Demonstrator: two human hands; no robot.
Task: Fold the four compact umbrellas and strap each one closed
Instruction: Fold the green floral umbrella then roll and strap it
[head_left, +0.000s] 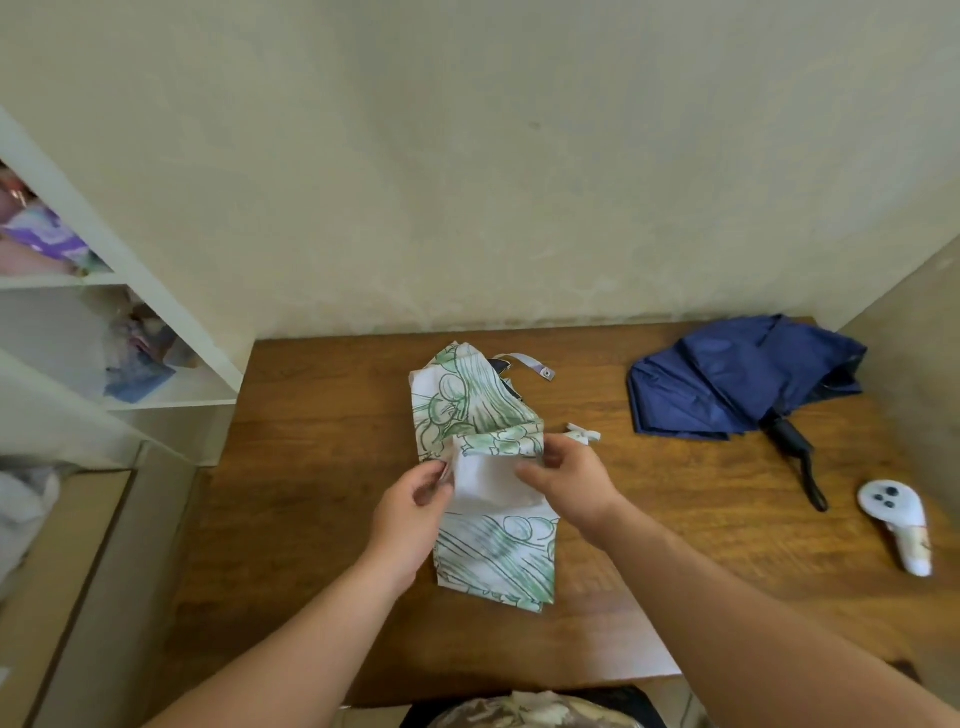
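Fingers (441, 475) of both hands pinched the green umbrella's (493, 551) cloth, mid-fold; next, roll it tight, fetch strap (530, 364) beyond.

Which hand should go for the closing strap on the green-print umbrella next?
The right hand. The strap trails off the far right side of the green-print umbrella, nearer that hand. The left hand pinches the canopy's left edge and can steady it.
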